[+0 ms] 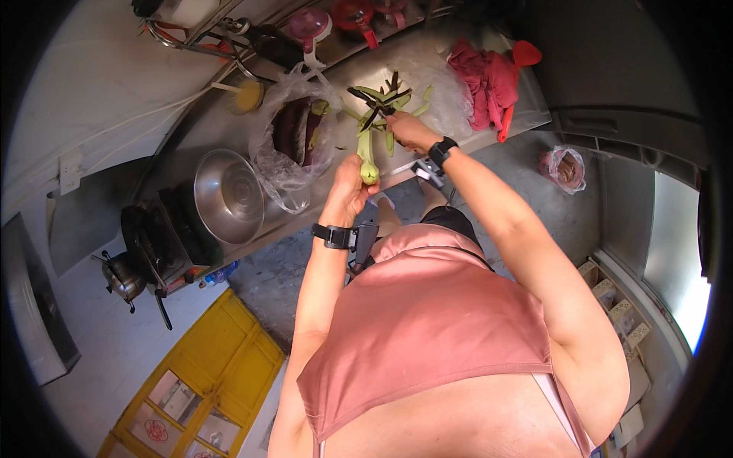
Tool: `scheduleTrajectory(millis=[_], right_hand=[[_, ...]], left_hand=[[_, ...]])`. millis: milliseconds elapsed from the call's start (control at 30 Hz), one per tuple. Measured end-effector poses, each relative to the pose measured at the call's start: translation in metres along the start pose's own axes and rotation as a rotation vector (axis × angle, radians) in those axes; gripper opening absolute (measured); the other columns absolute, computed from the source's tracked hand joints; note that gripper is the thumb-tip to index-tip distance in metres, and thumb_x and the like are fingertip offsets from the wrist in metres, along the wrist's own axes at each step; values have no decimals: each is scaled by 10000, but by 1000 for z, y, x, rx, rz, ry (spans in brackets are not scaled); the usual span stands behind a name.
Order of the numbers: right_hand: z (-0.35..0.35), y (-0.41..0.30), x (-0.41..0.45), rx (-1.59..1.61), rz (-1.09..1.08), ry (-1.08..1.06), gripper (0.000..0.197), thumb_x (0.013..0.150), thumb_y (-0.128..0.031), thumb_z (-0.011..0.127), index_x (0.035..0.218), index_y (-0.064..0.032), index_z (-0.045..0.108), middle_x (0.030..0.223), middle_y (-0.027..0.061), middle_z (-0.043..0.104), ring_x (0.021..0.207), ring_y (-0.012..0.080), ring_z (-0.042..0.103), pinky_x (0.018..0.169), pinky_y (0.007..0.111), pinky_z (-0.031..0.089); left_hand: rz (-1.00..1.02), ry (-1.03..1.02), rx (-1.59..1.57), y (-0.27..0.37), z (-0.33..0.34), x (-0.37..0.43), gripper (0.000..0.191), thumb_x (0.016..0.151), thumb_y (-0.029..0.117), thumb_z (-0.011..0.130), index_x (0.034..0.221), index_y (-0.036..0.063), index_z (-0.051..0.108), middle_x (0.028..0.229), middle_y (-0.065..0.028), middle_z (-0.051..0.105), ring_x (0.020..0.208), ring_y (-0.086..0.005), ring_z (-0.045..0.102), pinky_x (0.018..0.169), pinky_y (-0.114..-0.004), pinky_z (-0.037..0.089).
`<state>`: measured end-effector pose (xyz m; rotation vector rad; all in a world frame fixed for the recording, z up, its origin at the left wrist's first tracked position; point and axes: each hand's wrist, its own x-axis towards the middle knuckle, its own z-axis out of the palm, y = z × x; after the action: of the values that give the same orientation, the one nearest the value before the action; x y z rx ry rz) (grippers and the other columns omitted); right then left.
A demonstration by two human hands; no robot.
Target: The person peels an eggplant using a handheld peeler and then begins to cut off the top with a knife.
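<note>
My left hand (345,186) grips the near end of a long, pale green peeled eggplant (367,150) over the front edge of the steel counter (395,173). Just beyond it, my right hand (413,131) is closed on a small dark-handled tool (389,111), mostly hidden by the fingers, so its exact kind is unclear. Under and around that hand lies a loose heap of dark purple and green eggplant peels (378,98). To the left, unpeeled purple eggplants (291,133) sit in an open clear plastic bag (264,143).
Left of the bag stands a wide steel basin (229,197) beside a black gas stove (166,235). A jar with yellowish contents (247,96) is behind. A red cloth (487,83) and a red spatula (507,117) lie at right. On the floor stands a bag-lined bin (566,169).
</note>
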<state>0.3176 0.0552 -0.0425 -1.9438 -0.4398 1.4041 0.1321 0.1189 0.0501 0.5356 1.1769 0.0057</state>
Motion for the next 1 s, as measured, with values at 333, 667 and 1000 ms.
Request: scheduleTrajectory(millis=[333,667,1000], right_hand=[[-3,-9,-40,-352,-225,372,356,1020,-287,563,1160,36,511,915,335,685,899,505,670,789,582,513],[5,6,-36,-498,-254,370,304,1014,-256,541,1134,23,542,876,278,710,849,474,694,750,581,517],[-14,7,-36,-551,-300,260,373,1026,-308,531,1129,50,542,933,331,687,914,526,659,827,592,496]], left_hand=[[305,253,484,-1,6,-4,322,989,233,549,1213,3,575,778,-40,615,538,-134,564,399,-267,391],[431,286,750,-5,-1,2,367,874,219,661,1104,-63,612,864,-170,692,723,-266,680,639,-391,524],[631,155,650,10,-13,-34,402,962,197,653,1294,-8,558,1056,-130,689,912,-209,701,727,-363,556]])
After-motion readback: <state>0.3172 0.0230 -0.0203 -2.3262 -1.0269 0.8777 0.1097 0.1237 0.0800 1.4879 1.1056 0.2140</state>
